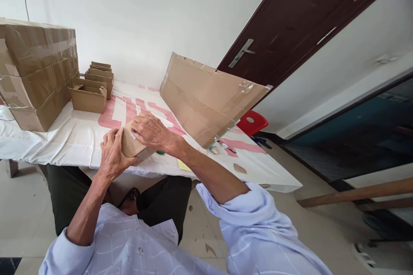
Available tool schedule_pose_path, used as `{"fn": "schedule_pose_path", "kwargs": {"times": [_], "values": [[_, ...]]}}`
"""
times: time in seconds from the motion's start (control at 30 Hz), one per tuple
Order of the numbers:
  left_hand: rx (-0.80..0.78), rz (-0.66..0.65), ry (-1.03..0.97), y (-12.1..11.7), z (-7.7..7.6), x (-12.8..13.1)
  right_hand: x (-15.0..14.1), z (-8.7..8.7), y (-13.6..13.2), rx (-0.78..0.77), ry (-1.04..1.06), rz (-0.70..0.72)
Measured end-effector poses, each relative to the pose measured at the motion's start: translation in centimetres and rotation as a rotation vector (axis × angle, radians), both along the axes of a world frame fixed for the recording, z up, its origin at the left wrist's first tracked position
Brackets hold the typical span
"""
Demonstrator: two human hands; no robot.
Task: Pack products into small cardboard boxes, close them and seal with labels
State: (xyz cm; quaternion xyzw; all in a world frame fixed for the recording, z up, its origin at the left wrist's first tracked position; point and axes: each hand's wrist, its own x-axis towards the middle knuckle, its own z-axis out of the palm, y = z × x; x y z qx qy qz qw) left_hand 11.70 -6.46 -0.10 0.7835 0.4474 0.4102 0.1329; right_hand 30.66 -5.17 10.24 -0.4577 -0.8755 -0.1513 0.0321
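A small closed cardboard box (129, 149) is held at the table's front edge, above my lap. My left hand (113, 154) wraps round its left side, thumb along the near side and fingers at the far left. Over the box's top, my right hand (151, 131) rests with bent fingers closed together against the cardboard. A small white label with a dark edge (133, 135) shows on the top beside my right fingertips. Whether those fingertips pinch anything small is hidden.
Open small boxes (88, 96) stand at the back left beside a tall taped carton stack (41, 77). A large cardboard sheet (209, 99) leans across the right. A tape roll (214, 150) and yellow paper (183, 165) lie on the white cloth (74, 137). A red stool (253, 123) stands beyond.
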Motion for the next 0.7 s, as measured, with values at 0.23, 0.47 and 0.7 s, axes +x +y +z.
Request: {"fn": "schedule_pose_path", "kwargs": {"times": [0.23, 0.47, 0.7], "values": [[-0.005, -0.002, 0.007, -0.16, 0.18, 0.01, 0.11, -0.12, 0.33, 0.011, 0.023, -0.007], [0.009, 0.004, -0.004, -0.11, 0.04, 0.02, 0.00, 0.11, 0.43, 0.000, 0.017, -0.013], [-0.006, 0.014, 0.007, -0.21, 0.26, 0.07, -0.04, 0.29, 0.38, -0.004, 0.005, 0.013]]}}
